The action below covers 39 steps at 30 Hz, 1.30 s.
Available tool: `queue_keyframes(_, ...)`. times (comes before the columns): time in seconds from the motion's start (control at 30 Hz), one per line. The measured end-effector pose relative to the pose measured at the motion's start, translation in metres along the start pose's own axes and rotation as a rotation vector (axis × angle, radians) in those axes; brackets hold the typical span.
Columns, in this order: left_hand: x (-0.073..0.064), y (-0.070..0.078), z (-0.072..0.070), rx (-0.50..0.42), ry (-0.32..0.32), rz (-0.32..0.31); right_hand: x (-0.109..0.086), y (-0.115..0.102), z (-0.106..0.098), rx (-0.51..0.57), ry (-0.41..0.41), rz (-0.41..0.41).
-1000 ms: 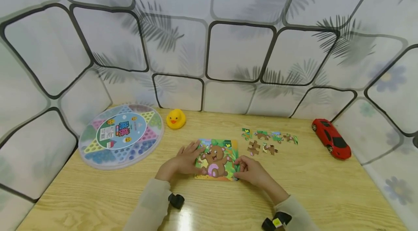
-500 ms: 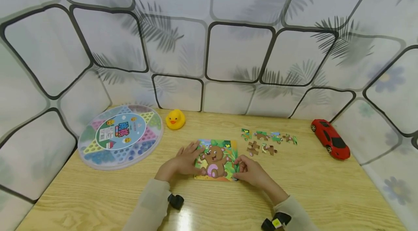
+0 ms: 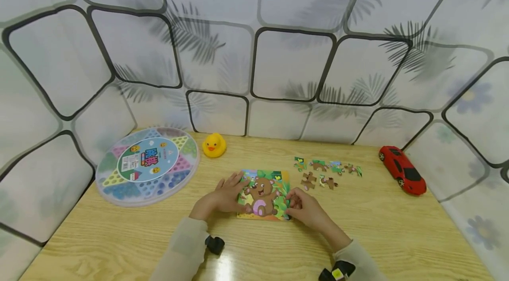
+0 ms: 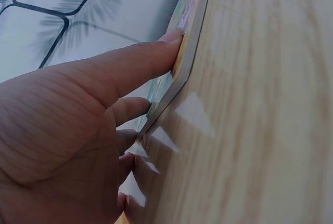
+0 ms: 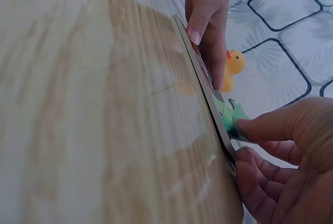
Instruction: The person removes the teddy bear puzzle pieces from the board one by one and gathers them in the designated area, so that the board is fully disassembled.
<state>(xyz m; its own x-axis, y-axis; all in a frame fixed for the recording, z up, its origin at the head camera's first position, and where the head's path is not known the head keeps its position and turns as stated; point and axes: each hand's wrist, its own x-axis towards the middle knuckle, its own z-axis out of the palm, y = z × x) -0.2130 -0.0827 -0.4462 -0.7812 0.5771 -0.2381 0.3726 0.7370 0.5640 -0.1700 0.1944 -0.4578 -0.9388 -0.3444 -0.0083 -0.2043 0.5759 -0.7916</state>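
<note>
A bear jigsaw puzzle (image 3: pixel 262 195) in a flat board lies on the table. My left hand (image 3: pixel 227 195) rests on its left side with fingers spread; in the left wrist view the thumb (image 4: pixel 151 63) lies on the board's edge. At the lower right corner my right hand (image 3: pixel 308 210) pinches a green puzzle piece (image 5: pixel 237 117), which stands tilted up from the board in the right wrist view. The right fingers (image 5: pixel 250 177) curl against the board's edge. Several loose puzzle pieces (image 3: pixel 319 165) lie beyond the right hand, some brown, some green and blue.
A round Chinese checkers set (image 3: pixel 187 179) lies at the left. The yellow rubber duck (image 3: pixel 214 145) sits near the back wall, and a red toy car (image 3: pixel 402 170) stands at the far right. A patterned cloth wall (image 3: pixel 222 64) borders the wooden table (image 3: pixel 254 250).
My right thumb and fingertips have shifted slightly rightward at the board's corner, and the green piece there has tipped up. The left hand stays in place.
</note>
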Motion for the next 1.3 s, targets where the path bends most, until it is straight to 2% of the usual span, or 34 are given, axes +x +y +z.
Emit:
queue_keyframes(0.23, 0.000, 0.000, 0.000, -0.002, -0.004, -0.003, 0.001, 0.000, 0.002, 0.107, 0.048, 0.025)
queue_keyframes(0.73, 0.000, 0.000, 0.001, -0.004, -0.003, 0.000, 0.003, 0.005, -0.005, 0.316, 0.014, 0.134)
queue_keyframes(0.87, 0.001, 0.000, -0.001, -0.004, -0.003, 0.003, 0.002, 0.008, -0.014, 0.333, 0.018, 0.162)
queue_keyframes(1.03, 0.000, 0.000, -0.002, -0.009, -0.001, 0.005, -0.004, 0.017, -0.033, 0.357, 0.070, 0.194)
queue_keyframes(1.3, 0.000, 0.001, 0.000, 0.001, 0.002, 0.007, -0.020, 0.040, -0.067, 0.360, 0.225, 0.264)
